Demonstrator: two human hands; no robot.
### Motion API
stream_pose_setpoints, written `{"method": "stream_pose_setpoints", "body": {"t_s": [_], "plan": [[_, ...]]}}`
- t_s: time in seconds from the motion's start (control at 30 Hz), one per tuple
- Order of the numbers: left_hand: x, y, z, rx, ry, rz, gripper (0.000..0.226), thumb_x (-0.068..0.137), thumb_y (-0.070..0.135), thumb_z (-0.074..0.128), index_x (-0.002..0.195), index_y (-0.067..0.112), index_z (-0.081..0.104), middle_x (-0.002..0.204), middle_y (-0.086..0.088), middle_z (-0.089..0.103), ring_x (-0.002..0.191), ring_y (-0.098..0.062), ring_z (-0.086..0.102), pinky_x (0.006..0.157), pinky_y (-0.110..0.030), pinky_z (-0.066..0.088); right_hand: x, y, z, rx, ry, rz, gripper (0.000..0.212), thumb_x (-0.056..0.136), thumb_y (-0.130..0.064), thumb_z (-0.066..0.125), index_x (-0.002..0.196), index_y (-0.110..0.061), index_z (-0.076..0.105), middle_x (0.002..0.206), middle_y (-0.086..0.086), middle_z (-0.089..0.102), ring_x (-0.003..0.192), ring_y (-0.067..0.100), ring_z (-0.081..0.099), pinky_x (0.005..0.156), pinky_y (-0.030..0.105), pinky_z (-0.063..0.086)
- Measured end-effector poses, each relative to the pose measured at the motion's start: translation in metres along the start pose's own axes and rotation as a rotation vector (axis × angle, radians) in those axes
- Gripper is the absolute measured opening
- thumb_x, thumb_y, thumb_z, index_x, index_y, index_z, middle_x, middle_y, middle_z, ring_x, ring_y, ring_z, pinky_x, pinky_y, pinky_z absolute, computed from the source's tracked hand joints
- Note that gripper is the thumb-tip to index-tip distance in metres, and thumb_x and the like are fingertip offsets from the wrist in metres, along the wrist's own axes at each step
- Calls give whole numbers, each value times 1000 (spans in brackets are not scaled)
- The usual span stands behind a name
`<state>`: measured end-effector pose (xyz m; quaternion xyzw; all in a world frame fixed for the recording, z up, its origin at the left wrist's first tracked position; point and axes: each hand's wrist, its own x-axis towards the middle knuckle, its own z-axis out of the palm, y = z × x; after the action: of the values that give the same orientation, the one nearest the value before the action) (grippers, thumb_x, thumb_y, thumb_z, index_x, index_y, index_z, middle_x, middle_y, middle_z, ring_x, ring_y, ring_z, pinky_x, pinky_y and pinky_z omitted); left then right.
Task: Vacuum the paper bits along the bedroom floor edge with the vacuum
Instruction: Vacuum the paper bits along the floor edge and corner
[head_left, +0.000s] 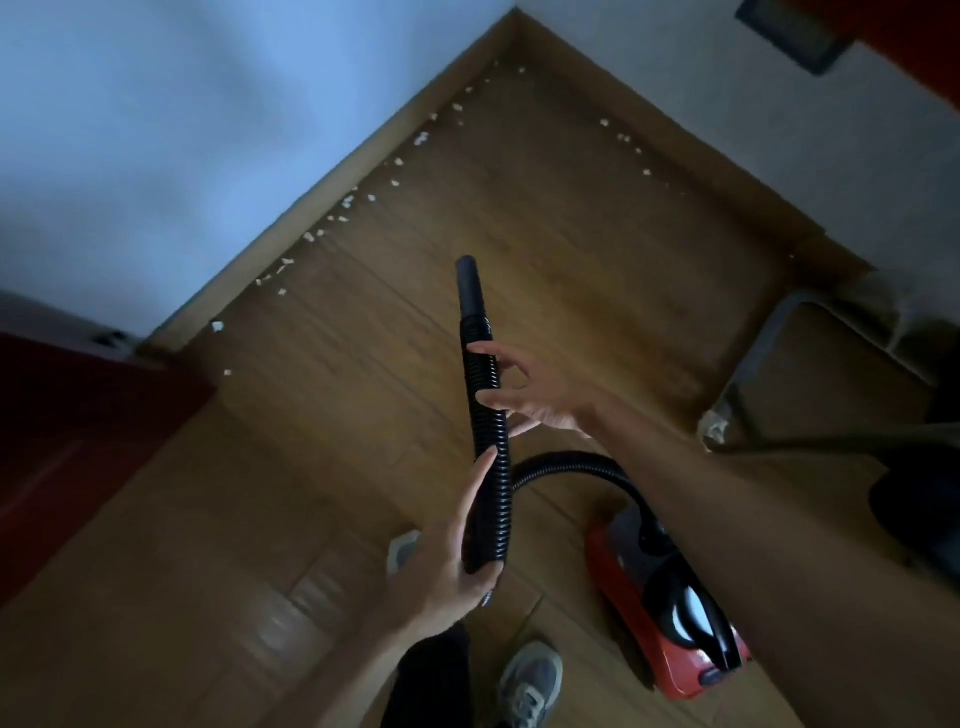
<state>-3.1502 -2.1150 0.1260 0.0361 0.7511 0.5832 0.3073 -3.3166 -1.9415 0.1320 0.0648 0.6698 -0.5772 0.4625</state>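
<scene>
Two bare hands meet on the black ribbed hose (491, 467) of a red vacuum body (660, 613) that sits on the wooden floor (571, 249) of a dim bedroom. The left hand (441, 566) grips the hose low down, just left of the vacuum body, with its fingers curled round the tube and the forefinger laid straight up along it. The right hand (540, 400), above the vacuum body, is spread wide, its thumb and straight fingertips resting against the ribs without closing round them. The smooth nozzle (469, 291) points up and away from the vacuum body, held off the floor.

Paper bits (343, 205) lie scattered far beyond the vacuum body, in a ragged line along the skirting board (332, 182) to its upper left. A shorter trail runs along the other wall toward the corner.

A dark red cabinet (78, 441) stands well to the left of the vacuum body, at the near end of the paper line. A dark chair (831, 395) stands to the vacuum body's upper right. A grey shoe (530, 686) is planted just left of it.
</scene>
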Motion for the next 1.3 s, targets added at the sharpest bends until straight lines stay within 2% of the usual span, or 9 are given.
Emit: {"method": "stream_pose_setpoints", "body": {"t_s": [0.13,0.27,0.5,0.7,0.8,0.9,1.03,1.17,1.3], "plan": [[-12,-17,-41,-245,159,-103,102,81,4,71,149,56,15,106,23,61,86,-39,65,74,-54,60,43,-28,39,-27,-30,-11,67,92,0,64,148,-29,41,134,9,49,99,28,71,83,45,61],[-20,-29,-69,-317,268,-49,97,83,2,68,154,43,14,133,43,41,106,-36,60,84,-50,58,80,-43,81,-12,-71,-6,66,91,3,64,146,-28,43,138,10,48,104,27,69,77,36,62],[-31,-68,-92,-505,494,-171,103,83,-7,67,145,61,20,145,1,46,109,-21,63,88,-32,57,136,-64,143,-142,-183,26,73,91,0,66,149,-34,36,142,6,44,114,28,63,83,42,61],[-29,-90,-101,-516,818,-273,102,84,-2,71,134,73,23,126,2,59,97,-9,65,78,-24,57,188,-72,196,-318,-369,62,74,93,-4,65,150,-37,31,142,7,42,110,28,63,78,41,62],[-26,-105,-107,-485,919,-297,100,81,-1,74,138,65,24,112,0,62,91,-9,66,76,-22,56,215,-72,214,-431,-459,116,65,98,-11,57,150,-39,31,142,5,45,104,23,65,81,40,61],[-21,-115,-113,-498,919,-316,103,79,0,77,137,67,24,104,-3,65,91,-14,67,74,-23,57,239,-70,222,-477,-533,183,61,101,-9,50,150,-40,32,142,6,46,112,27,63,85,43,60],[-14,-125,-124,-695,859,-355,99,80,-4,76,138,63,32,108,-14,64,90,-24,69,76,-40,61,268,-59,230,-457,-547,218,67,99,-5,55,151,-37,31,135,8,51,121,31,56,91,48,57],[-6,-134,-139,-872,838,-372,100,78,-12,73,135,63,38,110,-18,61,89,-27,68,75,-33,58,292,-42,235,-407,-507,221,67,95,-8,63,148,-38,35,124,7,58,111,23,61,85,41,60],[5,-139,-153,-903,821,-411,99,76,-6,76,130,67,38,116,-11,63,100,-30,67,76,-38,60,317,-34,235,-412,-544,270,67,93,-14,68,147,-38,36,119,0,62,102,17,66,80,35,60]]}}
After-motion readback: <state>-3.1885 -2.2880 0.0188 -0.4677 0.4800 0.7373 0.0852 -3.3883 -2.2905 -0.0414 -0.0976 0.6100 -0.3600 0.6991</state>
